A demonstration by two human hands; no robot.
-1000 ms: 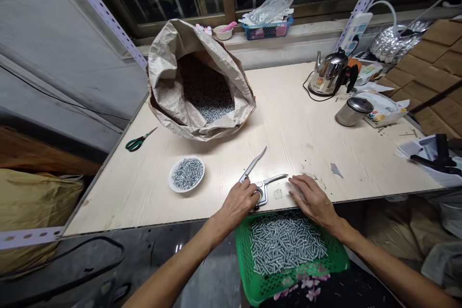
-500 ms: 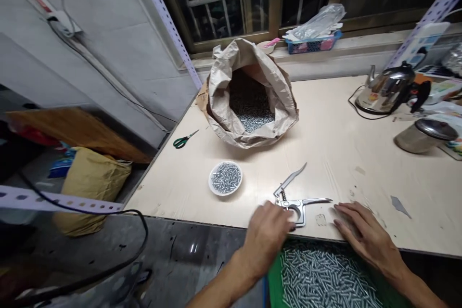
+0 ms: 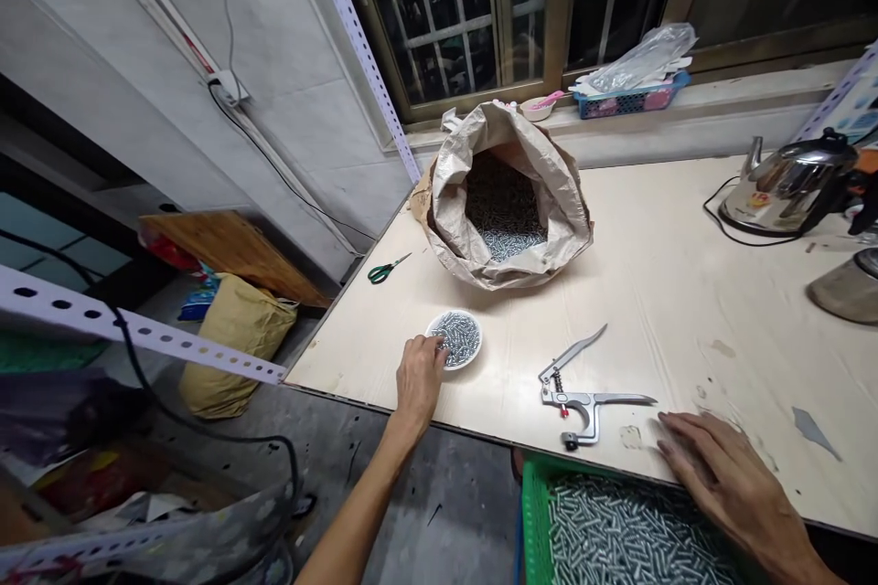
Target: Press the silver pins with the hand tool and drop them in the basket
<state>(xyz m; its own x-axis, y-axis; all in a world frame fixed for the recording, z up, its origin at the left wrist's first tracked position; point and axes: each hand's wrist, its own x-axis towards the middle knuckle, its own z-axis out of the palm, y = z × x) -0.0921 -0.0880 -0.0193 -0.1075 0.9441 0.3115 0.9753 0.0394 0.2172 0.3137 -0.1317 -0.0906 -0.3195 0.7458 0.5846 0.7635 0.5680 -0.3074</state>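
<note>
My left hand (image 3: 420, 377) is at the near left rim of a small white bowl (image 3: 473, 360), its fingers curled with the tips over the metal pieces inside. What those fingertips grip, if anything, is hidden. The bowl holds many small silvery cylindrical pieces (image 3: 458, 335). My right hand (image 3: 731, 475) rests at the table's front edge, fingers stretched out and holding nothing. Between the hands lies a silver hand-press plier (image 3: 584, 402) with spread handles, a spring and a C-shaped jaw; neither hand touches it.
A paper sack (image 3: 508, 272) of similar metal pieces stands open behind the bowl. Green-handled scissors (image 3: 386, 271) lie at the left. Below the table edge sits a green crate (image 3: 536, 521) of larger metal pieces. A kettle (image 3: 782, 187) and a metal canister (image 3: 847, 285) stand at the right.
My left hand has moved left from the plier to the bowl, leaving the plier's jaw uncovered. My right hand stays by the table edge. The view has turned left.
</note>
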